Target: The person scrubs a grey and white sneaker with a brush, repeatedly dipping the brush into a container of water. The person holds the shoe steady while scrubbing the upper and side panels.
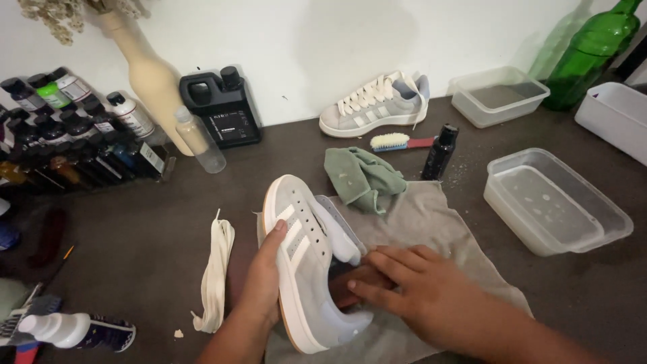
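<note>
A grey suede sneaker (306,263) with white stripes and no laces lies on its side over a grey cloth (431,222). My left hand (263,276) grips its sole edge from the left. My right hand (418,286) lies flat with fingers together by the shoe's opening, over a brown object (360,278) that is mostly hidden. The removed cream laces (214,269) lie on the table to the left of the shoe.
The matching laced sneaker (377,104) stands by the wall. Between the shoes lie a green rag (364,176), a brush (401,141) and a small black bottle (439,152). Clear plastic tubs (556,202) and a green glass bottle (593,54) stand right; paint bottles (74,135) crowd the left.
</note>
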